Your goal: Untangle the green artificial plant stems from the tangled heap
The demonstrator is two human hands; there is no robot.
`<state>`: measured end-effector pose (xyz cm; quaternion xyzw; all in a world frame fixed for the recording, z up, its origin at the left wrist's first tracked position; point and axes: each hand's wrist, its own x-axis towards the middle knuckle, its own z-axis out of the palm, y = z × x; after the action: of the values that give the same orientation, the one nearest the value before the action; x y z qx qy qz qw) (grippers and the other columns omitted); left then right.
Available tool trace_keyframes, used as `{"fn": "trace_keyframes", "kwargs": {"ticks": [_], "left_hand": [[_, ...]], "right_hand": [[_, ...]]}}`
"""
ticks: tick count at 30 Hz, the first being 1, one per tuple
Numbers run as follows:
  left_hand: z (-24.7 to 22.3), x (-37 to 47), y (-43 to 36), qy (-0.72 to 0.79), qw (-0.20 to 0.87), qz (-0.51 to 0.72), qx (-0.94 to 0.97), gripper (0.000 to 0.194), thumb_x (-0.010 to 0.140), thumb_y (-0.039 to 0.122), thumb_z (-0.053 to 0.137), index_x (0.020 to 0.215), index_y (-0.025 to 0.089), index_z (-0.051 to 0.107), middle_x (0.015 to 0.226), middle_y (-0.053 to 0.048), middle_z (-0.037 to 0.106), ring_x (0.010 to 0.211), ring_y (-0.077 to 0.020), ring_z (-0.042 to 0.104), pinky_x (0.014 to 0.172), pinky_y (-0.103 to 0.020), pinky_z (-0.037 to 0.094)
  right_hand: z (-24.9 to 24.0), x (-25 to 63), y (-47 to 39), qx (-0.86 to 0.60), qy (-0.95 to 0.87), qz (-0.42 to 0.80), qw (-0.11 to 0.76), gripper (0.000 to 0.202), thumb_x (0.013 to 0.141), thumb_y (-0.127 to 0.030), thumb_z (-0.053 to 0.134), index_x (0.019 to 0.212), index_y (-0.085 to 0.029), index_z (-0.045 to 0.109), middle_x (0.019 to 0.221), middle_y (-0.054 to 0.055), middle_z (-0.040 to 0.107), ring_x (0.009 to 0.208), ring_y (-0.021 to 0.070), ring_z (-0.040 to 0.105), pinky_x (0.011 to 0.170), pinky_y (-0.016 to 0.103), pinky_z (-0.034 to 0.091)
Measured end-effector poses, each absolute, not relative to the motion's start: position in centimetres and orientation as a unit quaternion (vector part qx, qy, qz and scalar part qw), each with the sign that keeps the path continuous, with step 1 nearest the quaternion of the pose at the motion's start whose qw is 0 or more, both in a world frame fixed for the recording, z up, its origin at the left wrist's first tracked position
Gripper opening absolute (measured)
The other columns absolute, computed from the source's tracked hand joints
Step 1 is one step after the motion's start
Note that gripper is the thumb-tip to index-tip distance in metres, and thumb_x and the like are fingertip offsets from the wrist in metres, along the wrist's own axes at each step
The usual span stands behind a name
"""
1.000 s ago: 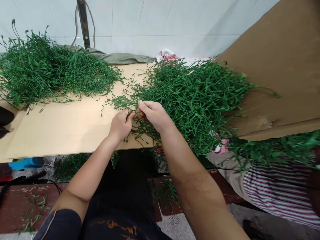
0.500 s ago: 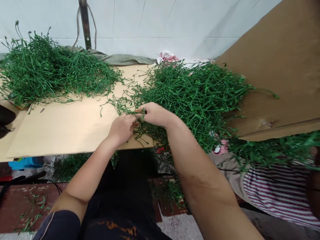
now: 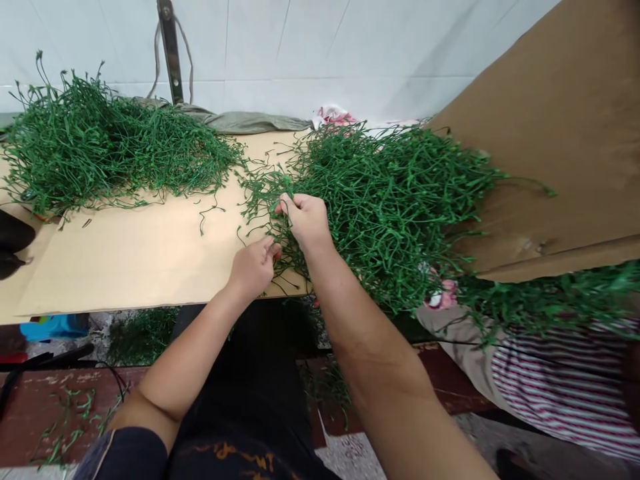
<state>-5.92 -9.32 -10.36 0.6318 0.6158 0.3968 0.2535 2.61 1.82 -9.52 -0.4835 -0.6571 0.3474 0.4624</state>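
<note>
A big heap of thin, curly green stems [image 3: 395, 193] with small knobby tips covers the right part of the cardboard sheet [image 3: 135, 260]. At the heap's left edge, the thumb and fingers of my right hand [image 3: 309, 220] are pinched together on green stems. My left hand [image 3: 253, 268] is just below and to the left, low over the cardboard, beside loose stems. Its fingers are curled closed, and whatever they may hold is hidden. A second pile of similar stems [image 3: 130, 143] lies at the back left, with a few single stems scattered between the piles.
An upright cardboard panel [image 3: 555, 133] borders the right side. Beyond it sits another person in a striped shirt [image 3: 560, 387], near more greens [image 3: 555, 300]. A tiled wall [image 3: 300, 47] closes off the back. Dark objects [image 3: 13, 243] stand at the left edge.
My hands have come apart. The right hand has moved up and slightly left among the stems; the left hand has shifted a little right and down.
</note>
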Motion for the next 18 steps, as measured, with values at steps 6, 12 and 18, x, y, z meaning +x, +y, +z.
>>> {"fn": "trace_keyframes", "kwargs": {"ticks": [6,12,18], "left_hand": [[-9.9,-3.9,-13.3,0.467,0.370,0.330,0.732,0.013,0.075,0.009,0.042,0.065,0.017,0.047,0.064,0.001,0.053,0.064,-0.0107,0.048,0.062,-0.022,0.035],[-9.2,-5.3,-10.6,0.512,0.485,0.579,0.409,0.023,0.088,0.021,0.035,0.066,0.016,0.040,0.050,0.006,0.034,0.046,-0.0056,0.030,0.048,-0.018,0.026],[-8.5,-5.4,-8.6,0.512,0.545,0.584,0.317,0.024,0.089,0.022,0.037,0.067,0.014,0.043,0.052,0.006,0.032,0.045,-0.0036,0.026,0.045,-0.018,0.021]], "right_hand": [[-8.3,4.8,3.9,-0.555,-0.491,0.383,0.552,0.042,0.077,-0.050,0.050,0.052,-0.017,0.047,0.041,-0.006,0.032,0.038,0.0059,0.030,0.039,0.022,0.023],[-6.5,5.4,1.6,-0.463,-0.579,0.439,0.508,0.044,0.068,-0.056,0.059,0.054,-0.015,0.051,0.044,-0.005,0.039,0.036,0.0034,0.031,0.037,0.020,0.024],[-6.6,4.3,0.2,-0.433,-0.603,0.469,0.478,0.045,0.067,-0.055,0.061,0.051,-0.017,0.042,0.050,-0.003,0.046,0.041,0.0040,0.029,0.037,0.021,0.025]]}}
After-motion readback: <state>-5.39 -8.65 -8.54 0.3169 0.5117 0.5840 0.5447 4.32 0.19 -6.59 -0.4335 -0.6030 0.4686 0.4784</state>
